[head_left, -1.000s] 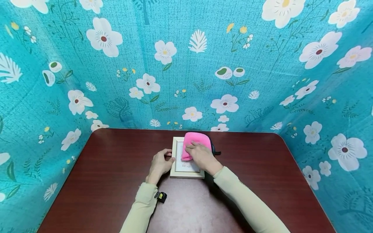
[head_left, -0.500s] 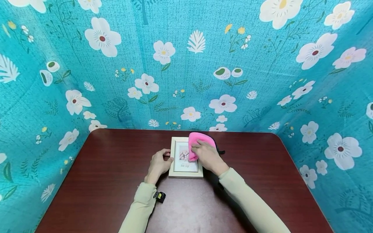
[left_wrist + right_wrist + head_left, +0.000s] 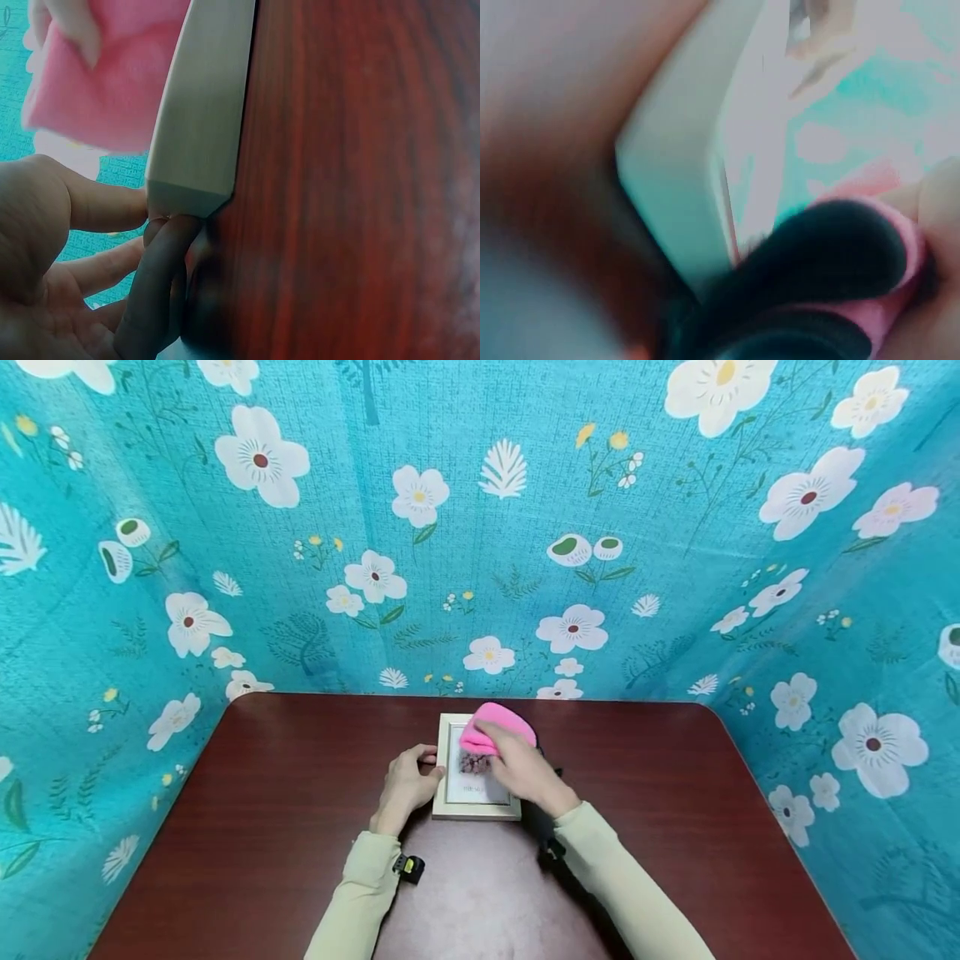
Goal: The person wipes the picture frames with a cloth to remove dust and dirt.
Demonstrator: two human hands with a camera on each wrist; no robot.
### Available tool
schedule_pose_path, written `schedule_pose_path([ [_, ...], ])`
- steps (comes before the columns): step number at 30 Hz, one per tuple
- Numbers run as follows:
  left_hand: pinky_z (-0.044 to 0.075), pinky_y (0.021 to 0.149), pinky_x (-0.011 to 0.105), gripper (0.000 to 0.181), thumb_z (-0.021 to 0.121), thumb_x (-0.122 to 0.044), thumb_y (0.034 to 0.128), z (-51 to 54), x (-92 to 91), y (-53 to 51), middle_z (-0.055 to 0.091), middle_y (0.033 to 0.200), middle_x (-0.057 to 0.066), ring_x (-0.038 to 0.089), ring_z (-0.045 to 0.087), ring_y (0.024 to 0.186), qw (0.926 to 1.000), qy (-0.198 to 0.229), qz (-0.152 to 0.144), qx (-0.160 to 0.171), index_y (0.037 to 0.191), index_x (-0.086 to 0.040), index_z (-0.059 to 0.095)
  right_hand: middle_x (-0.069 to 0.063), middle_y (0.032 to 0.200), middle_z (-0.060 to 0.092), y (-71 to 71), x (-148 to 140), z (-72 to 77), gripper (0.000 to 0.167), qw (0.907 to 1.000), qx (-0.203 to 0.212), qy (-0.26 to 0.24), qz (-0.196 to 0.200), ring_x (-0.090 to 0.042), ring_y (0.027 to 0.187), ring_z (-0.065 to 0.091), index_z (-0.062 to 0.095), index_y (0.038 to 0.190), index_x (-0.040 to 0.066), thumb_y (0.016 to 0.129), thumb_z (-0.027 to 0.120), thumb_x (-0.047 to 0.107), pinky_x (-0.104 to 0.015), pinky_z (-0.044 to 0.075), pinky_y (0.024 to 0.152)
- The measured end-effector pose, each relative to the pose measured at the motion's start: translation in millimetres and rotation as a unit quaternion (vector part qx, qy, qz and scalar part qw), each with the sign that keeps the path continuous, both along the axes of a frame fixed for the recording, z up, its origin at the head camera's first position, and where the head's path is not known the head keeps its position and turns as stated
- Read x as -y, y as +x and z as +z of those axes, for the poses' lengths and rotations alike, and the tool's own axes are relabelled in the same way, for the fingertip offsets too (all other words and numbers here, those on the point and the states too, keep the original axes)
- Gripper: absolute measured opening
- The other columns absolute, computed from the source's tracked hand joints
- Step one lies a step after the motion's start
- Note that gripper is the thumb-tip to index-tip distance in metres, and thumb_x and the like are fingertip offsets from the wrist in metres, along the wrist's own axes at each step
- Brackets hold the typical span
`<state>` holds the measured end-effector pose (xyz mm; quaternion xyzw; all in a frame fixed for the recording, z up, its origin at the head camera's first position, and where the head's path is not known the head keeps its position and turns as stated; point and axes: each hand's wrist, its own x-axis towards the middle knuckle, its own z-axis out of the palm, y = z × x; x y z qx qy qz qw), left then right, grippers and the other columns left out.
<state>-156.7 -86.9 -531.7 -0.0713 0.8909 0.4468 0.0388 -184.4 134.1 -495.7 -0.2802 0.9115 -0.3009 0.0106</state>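
A cream picture frame (image 3: 477,812) lies on the dark red table, a flower print under its reflective pane. At its left edge my left hand (image 3: 405,787) grips it; the left wrist view shows the thumb and fingers pinching the frame's side (image 3: 199,112). My right hand (image 3: 522,770) holds a pink cloth (image 3: 504,718) over the upper part of the pane, hiding part of the print. In the right wrist view the cloth's dark underside (image 3: 840,247) is folded in loops below the hand, beside the blurred frame edge (image 3: 675,135).
The brown-red tabletop (image 3: 300,827) spreads around the frame. A blue flowered fabric (image 3: 450,568) hangs behind it and along both sides. A small black device (image 3: 409,867) is strapped at the left wrist.
My right hand with the cloth moved right, uncovering the flower print, then back left across the pane's upper part. My left hand keeps its hold on the frame's left edge.
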Motion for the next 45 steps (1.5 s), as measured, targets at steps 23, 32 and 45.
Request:
schedule_pose_path([
  [23,0.049,0.102,0.052,0.037,0.078,-0.019,0.0963,-1.0,0.7,-0.5,0.076,0.116,0.000,0.025,0.067,0.115,1.0000,0.005,0.007,0.005,0.132,-0.017,0.074,-0.004,0.162,0.054,23.5,33,1.4,0.065,0.9561,-0.046,0.285,0.051,-0.033,0.154,0.045,0.062,0.152,0.014,0.090,0.083,0.014,-0.048,0.036,0.126],
  [32,0.050,0.101,0.051,0.036,0.078,-0.020,0.0965,0.2,0.9,-2.0,0.076,0.115,0.000,0.025,0.068,0.113,1.0000,-0.001,0.009,0.002,0.132,-0.016,0.074,-0.006,0.158,0.058,26.4,25,1.3,0.065,0.9599,-0.056,0.271,0.043,-0.035,0.151,0.048,0.066,0.146,0.011,0.084,0.088,0.009,-0.050,0.039,0.124],
  [45,0.052,0.098,0.048,0.035,0.077,-0.020,0.0966,-0.7,0.4,-1.5,0.076,0.115,0.000,0.023,0.069,0.109,0.9999,0.001,0.017,0.001,0.131,-0.016,0.075,-0.004,0.153,0.063,35.5,10,0.5,0.062,0.9574,-0.075,0.278,0.025,-0.034,0.150,0.049,0.069,0.143,0.013,0.084,0.087,0.010,-0.055,0.040,0.122],
])
